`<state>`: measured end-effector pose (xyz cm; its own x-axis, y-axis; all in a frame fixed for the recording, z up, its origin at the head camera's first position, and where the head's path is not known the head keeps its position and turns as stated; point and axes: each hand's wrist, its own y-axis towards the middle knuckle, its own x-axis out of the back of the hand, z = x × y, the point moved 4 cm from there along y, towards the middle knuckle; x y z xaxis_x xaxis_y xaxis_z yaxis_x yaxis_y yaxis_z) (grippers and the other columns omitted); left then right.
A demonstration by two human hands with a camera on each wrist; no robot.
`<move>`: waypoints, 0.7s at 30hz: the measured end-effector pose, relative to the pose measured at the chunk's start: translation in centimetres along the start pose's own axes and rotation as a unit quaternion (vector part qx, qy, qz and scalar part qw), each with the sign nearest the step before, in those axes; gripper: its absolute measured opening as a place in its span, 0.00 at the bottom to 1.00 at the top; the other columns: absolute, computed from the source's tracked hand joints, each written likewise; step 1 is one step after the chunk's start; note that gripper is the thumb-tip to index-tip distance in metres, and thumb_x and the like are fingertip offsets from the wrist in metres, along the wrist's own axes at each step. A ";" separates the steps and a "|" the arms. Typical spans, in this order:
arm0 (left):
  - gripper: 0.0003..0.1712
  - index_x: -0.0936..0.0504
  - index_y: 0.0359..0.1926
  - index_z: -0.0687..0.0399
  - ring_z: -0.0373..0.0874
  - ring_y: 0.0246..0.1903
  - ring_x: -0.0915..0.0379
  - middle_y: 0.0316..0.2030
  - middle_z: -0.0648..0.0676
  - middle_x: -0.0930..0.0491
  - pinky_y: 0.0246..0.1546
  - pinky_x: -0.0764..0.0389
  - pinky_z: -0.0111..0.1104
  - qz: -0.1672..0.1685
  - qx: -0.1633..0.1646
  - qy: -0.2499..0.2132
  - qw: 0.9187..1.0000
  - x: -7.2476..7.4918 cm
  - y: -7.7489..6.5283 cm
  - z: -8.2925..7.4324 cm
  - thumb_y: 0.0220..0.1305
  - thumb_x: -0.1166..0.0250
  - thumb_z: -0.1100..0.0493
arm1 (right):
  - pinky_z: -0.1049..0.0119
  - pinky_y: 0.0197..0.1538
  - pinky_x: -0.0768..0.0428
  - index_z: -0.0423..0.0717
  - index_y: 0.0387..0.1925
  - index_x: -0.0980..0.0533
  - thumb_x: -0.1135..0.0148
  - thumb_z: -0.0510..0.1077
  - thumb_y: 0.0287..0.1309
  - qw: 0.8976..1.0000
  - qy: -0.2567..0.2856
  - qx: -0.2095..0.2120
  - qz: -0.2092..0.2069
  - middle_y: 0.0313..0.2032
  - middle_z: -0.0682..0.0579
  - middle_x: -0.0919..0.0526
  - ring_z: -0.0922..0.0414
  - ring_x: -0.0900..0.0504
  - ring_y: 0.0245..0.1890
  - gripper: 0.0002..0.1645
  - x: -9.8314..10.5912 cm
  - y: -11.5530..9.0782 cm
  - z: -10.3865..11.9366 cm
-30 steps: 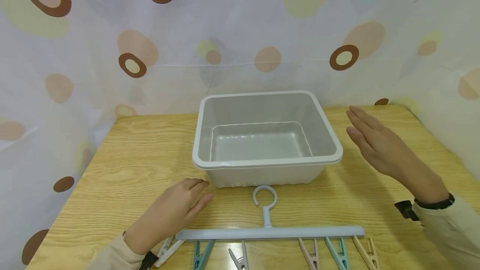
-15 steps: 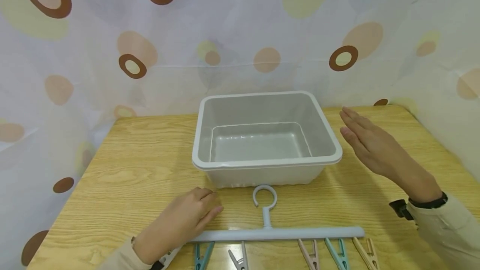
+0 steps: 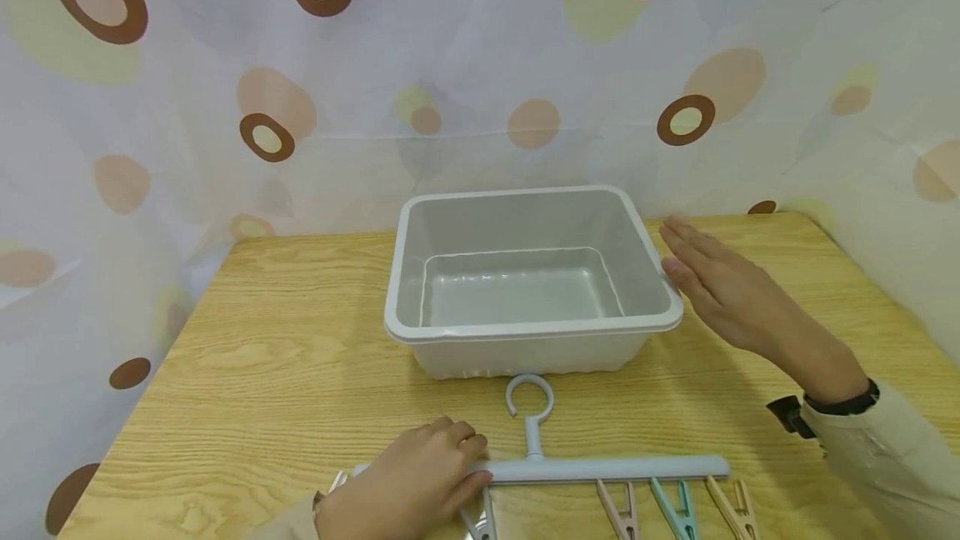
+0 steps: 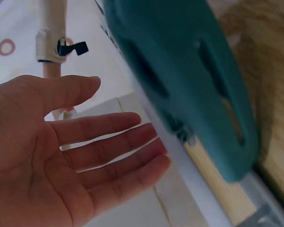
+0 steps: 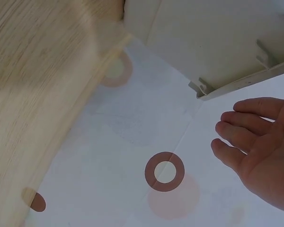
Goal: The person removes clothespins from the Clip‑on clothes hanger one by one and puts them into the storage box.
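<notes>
A pale blue-grey clip hanger (image 3: 600, 467) lies across the front of the table, its hook pointing towards the grey plastic basin (image 3: 525, 329). Over the left half of its bar hovers my left hand (image 3: 412, 482), fingers loosely extended and covering some clips. In the left wrist view, its bare palm faces a large teal clothespin (image 4: 184, 85) without gripping it. My right hand (image 3: 738, 302) is beside the basin's right rim, fingers straight; whether the thumb touches the rim, I cannot tell. The right wrist view has the fingers (image 5: 241, 127) under the basin's lipped edge, holding nothing.
Along the hanger's right side are a pink clip (image 3: 619, 511), a teal clip (image 3: 677, 511) and a cream clip (image 3: 737, 507). A grey clip (image 3: 482, 519) shows by the left hand. The wooden table (image 3: 247, 357) ends at a dotted curtain (image 3: 480, 40).
My left hand has moved right and nearer the front edge, from beside the basin's corner to over the hanger bar. My right hand has drifted left, closer to the basin's rim.
</notes>
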<state>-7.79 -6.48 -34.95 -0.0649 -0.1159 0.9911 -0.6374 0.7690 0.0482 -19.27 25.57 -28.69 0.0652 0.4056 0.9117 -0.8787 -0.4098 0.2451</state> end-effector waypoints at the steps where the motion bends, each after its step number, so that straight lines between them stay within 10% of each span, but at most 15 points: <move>1: 0.11 0.19 0.37 0.52 0.37 0.33 0.24 0.33 0.47 0.21 0.34 0.22 0.27 0.005 0.004 0.001 1.000 -0.2 0.1 -0.2 0.68 0.40 0.50 | 0.39 0.67 0.45 0.31 0.70 0.45 0.61 0.49 0.76 1.000 0.000 0.002 0.000 0.71 0.35 0.46 0.36 0.47 0.70 0.32 -0.1 0.1 0.1; 21: 0.14 0.16 0.37 0.56 0.37 0.30 0.26 0.31 0.49 0.20 0.29 0.24 0.25 0.049 0.014 0.041 0.998 -2.3 1.6 -1.9 0.63 0.35 0.49 | 0.41 0.67 0.46 0.33 0.71 0.45 0.62 0.50 0.76 0.999 0.002 0.025 0.039 0.72 0.36 0.47 0.39 0.49 0.71 0.32 -0.3 0.8 1.3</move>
<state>-7.24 -3.82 -36.92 -0.0660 0.0125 0.9977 -0.6524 0.7561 -0.0526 -19.35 24.07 -28.39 -0.0039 0.3743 0.9273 -0.8559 -0.4807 0.1905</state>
